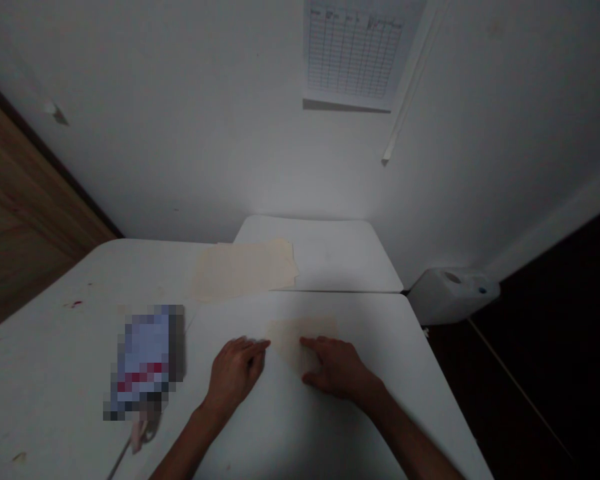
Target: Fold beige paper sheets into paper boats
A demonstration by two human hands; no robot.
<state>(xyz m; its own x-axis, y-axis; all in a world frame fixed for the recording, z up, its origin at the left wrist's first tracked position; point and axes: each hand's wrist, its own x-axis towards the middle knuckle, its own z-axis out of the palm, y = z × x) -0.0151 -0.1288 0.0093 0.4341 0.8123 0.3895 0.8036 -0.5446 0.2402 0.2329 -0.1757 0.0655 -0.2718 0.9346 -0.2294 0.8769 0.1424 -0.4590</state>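
Forearms reach in from 6 o'clock. The left hand (237,373) and right hand (337,370) lie palm-down with fingers flat and open, gripping nothing. They press a cream paper sheet (300,333) on the white table (280,433), at 12 o'clock from the hands.

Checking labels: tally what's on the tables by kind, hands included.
Hands: 2, left hand, right hand
Paper sheet under both hands: 1
Paper stack: 1
Blurred-out item: 1
Pinkish thing, kind unclear: 1
Total: 6

Head view, close above my left hand (237,375) and right hand (338,372), facing down across the bench (290,433) to the wall (205,133).
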